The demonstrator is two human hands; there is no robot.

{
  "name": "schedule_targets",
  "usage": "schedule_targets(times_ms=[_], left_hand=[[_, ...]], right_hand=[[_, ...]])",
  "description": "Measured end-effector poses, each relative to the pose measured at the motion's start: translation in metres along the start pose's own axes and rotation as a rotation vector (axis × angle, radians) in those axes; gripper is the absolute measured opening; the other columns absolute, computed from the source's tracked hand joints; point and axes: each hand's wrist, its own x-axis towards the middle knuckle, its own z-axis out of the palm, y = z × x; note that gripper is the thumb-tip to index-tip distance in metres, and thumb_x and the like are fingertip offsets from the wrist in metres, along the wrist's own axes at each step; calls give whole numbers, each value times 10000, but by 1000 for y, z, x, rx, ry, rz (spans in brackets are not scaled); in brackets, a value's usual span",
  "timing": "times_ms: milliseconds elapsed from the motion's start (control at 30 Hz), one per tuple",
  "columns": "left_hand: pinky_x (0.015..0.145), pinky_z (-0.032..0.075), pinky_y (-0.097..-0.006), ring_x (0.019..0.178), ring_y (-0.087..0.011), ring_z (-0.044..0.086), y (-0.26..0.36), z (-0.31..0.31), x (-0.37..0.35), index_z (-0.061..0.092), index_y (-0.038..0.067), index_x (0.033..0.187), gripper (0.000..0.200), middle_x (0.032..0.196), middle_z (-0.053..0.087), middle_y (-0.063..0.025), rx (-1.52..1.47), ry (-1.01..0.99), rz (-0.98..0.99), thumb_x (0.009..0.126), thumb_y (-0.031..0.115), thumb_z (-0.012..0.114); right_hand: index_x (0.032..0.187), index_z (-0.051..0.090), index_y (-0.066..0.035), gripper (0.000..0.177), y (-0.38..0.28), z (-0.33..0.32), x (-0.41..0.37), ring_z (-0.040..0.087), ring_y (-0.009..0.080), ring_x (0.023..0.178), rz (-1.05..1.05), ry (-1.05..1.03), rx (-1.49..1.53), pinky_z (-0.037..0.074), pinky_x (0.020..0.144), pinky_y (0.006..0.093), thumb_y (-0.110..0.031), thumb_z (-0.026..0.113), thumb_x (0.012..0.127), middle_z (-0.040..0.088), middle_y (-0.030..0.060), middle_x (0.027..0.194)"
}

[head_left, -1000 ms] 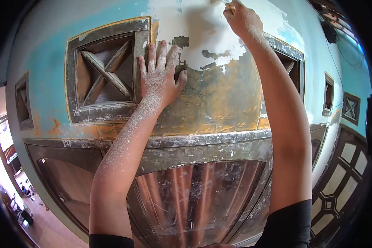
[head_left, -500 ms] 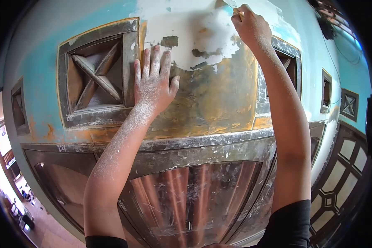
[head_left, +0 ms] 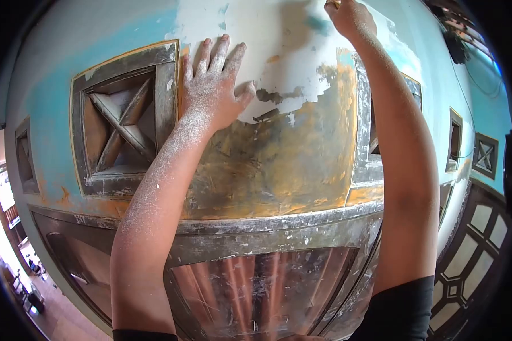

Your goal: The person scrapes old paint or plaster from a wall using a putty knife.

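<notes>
My left hand (head_left: 215,85), coated in white dust, lies spread against the wall (head_left: 279,148) at the edge of its white-coated area. High at the top edge, my right hand (head_left: 354,21) is closed around a putty knife (head_left: 334,2). Only a bit of its handle shows now; the blade is out of the picture. White filler (head_left: 279,62) covers the upper wall, ending in a ragged lower edge above bare brown and ochre wall. A dark shadow falls on the filler between my hands.
A wooden vent frame with crossed bars (head_left: 122,122) is left of my hand. Another vent frame (head_left: 372,128) is partly behind my right arm. Below runs a scuffed wooden ledge (head_left: 279,219) over a glazed panel (head_left: 256,290). A paneled door (head_left: 466,261) stands at right.
The view has tilted up, so the wall sits lower. Both hands have moved higher on the wall, and the putty knife's blade has left the picture.
</notes>
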Motion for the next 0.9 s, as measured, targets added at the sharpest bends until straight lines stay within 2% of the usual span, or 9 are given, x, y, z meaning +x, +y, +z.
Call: schedule_targets(times_ms=[167,267,333,400,467,633,667,733,900], left_hand=[[1257,108,-563,1558,-330,181,-4,6,6,287,227,1618,725,1688,226,-91,9,51,12,990,524,492],[1255,125,-559,1555,-325,192,-2,11,4,299,224,1613,721,1683,241,-90,-9,94,-7,990,529,492],[1257,128,-552,1556,-316,193,-2,13,2,303,227,1612,713,1682,247,-84,-24,129,-26,996,535,486],[1262,122,-543,1558,-308,189,-1,15,-2,300,233,1613,703,1683,245,-74,-9,140,-30,1003,536,476],[1265,115,-539,1560,-303,185,-1,13,1,297,240,1614,698,1684,243,-68,6,130,-46,1007,542,466],[1268,109,-536,1562,-293,182,-1,13,1,291,238,1616,700,1689,231,-62,7,127,-55,1009,545,457],[1269,108,-536,1563,-289,179,-1,13,1,288,235,1618,701,1691,225,-60,4,120,-59,1010,545,453],[1270,104,-534,1564,-288,175,-1,12,2,285,228,1619,702,1692,220,-59,4,113,-59,1012,539,453],[1271,86,-528,1565,-297,165,-2,11,-6,285,202,1620,698,1695,207,-73,-26,110,-53,1018,510,457]], right_hand=[[1180,639,-86,369,6,4,0,675,435,1015,2,10,66,525,875,531,-348,581,927,720,239,1043],[1204,637,-95,367,-7,-11,-46,686,434,987,-63,11,87,532,865,521,-331,605,925,727,236,1017],[1195,646,-94,343,-23,-25,-88,693,431,972,-85,-100,151,539,855,517,-301,622,923,731,234,995],[1240,627,-220,356,-7,-2,-116,724,415,832,-183,-84,150,568,744,518,-439,622,961,741,188,883],[1251,613,-211,366,-14,2,-136,715,423,824,-230,-41,102,554,725,530,-434,628,961,736,189,874],[1259,628,-232,359,-32,5,-104,714,423,854,-162,-57,89,558,766,528,-441,603,967,739,193,900],[1259,628,-232,359,-37,3,-96,714,423,854,-162,-57,87,558,766,528,-441,603,967,739,193,900],[1171,659,-88,326,-55,-8,-81,694,432,968,-115,-113,214,542,850,523,-291,628,918,730,238,979],[1174,648,-86,316,-80,-21,-87,694,433,953,-116,-91,227,538,854,532,-283,619,929,729,236,981]])
